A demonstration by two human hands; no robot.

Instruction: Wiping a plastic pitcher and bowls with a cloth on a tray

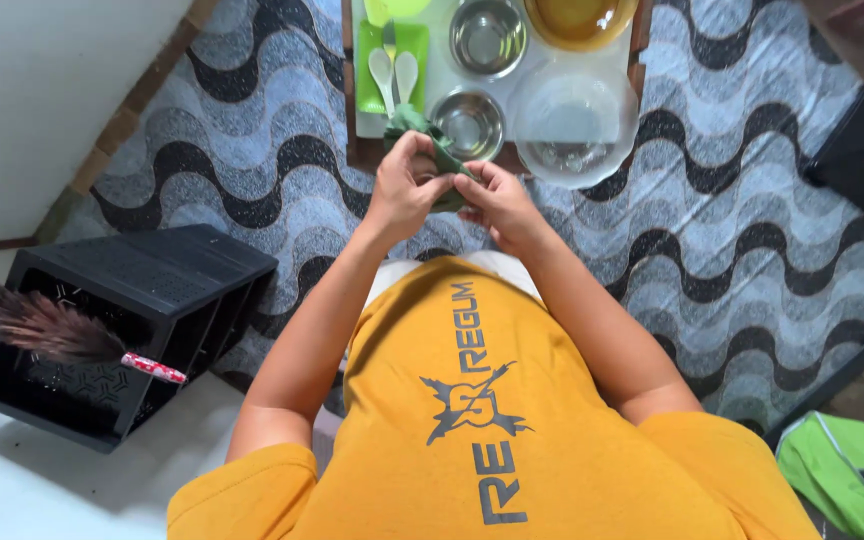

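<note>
You are pinching a green cloth (pixel 439 160) between both hands: left hand (pixel 404 188) fingers clamped on its upper part, right hand (pixel 497 200) fingers gripping its lower edge, just above the tabletop (pixel 532 70) edge.

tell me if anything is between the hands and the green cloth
Nothing visible: the left hand and the right hand both grip the green cloth directly, above the near edge of the table.
</note>
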